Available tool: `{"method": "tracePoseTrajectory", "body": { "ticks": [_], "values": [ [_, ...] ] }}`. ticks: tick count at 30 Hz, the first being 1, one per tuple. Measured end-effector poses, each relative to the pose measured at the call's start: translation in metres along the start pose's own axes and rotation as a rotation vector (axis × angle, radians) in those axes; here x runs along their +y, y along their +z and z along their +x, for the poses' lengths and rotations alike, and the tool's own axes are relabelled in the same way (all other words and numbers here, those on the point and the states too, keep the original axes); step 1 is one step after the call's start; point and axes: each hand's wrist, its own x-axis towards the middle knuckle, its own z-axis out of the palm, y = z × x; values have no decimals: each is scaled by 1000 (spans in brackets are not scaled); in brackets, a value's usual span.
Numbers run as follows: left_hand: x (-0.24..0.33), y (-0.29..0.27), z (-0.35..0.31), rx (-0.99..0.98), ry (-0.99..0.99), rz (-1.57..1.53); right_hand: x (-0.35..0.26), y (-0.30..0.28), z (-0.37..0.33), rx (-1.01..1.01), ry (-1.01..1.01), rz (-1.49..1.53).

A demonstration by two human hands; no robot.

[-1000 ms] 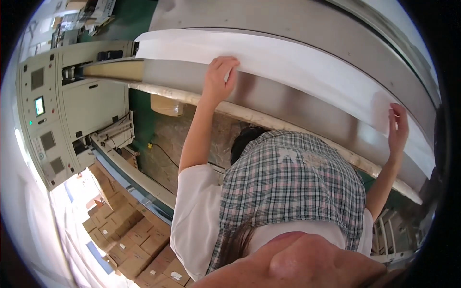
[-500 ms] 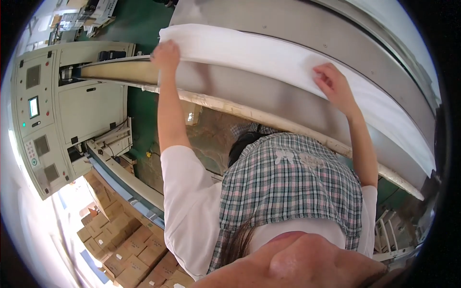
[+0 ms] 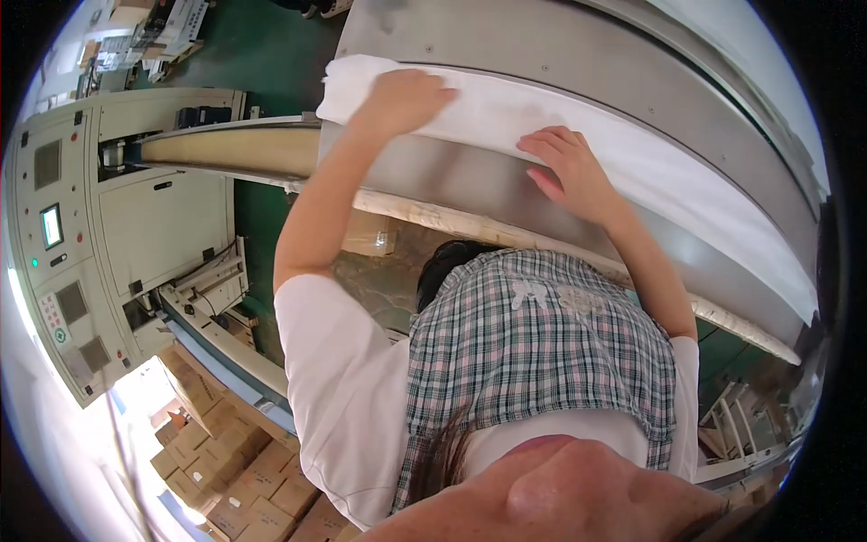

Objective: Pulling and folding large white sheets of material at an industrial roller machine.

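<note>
**Grips at the White Cloth (image 3: 650, 167)**

The cloth lies as a long strip on the metal bed (image 3: 456, 172). Its rumpled end is just left of the left grip; the strip runs beneath or beside both grips and continues well past the right grip, curving toward the person's right.

Left grip (image 3: 408, 101): positioned over the cloth near the rumpled end, back of the hand uppermost, fingers directed right. Whether it is pinching the cloth cannot be told.

Right grip (image 3: 571, 176): spread, thumb apart from the fingers, fingertips at the near edge of the cloth. Contact cannot be confirmed.

Beyond both grips: a grey panel (image 3: 506, 45) with screw heads, bordering the far edge of the cloth.

Nearer the person than the grips: a pale bar (image 3: 470, 219) along the bed, then the checked apron (image 3: 542, 361).

Left of the left grip: a beige belt (image 3: 248, 146), then a cabinet (image 3: 167, 226) with a lit screen (image 3: 51, 226). Farther below: stacked cartons (image 3: 257, 488).
</note>
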Motion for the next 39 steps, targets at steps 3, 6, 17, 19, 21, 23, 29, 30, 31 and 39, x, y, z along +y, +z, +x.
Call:
{"method": "tracePoseTrajectory", "body": {
  "ticks": [3,6,17,19,21,23,29,30,31,39],
  "values": [
    [-75,15,-36,-37,-209,68,-3,9,9,-2,-29,-1],
    [-133,34,-67,30,-478,-26,-3,20,18,-18,-73,-20],
    [-106,36,-16,495,124,-167,-20,36,26,-18,-57,-94],
    [-110,45,-4,459,120,-148,-16,35,20,-19,-12,-108],
    [-107,44,0,369,13,-131,-14,34,12,-10,10,-116],
    [-103,40,1,417,27,-118,-13,37,7,-2,26,-119],
    [-111,48,23,385,80,-221,-11,56,8,26,-11,-99],
    [-110,52,31,406,63,-266,-12,54,7,36,-13,-113],
    [-111,55,32,459,81,-252,-12,51,7,46,-13,-133],
    [-85,101,46,500,-87,-262,-2,27,-13,74,106,-36]
  ]
}}
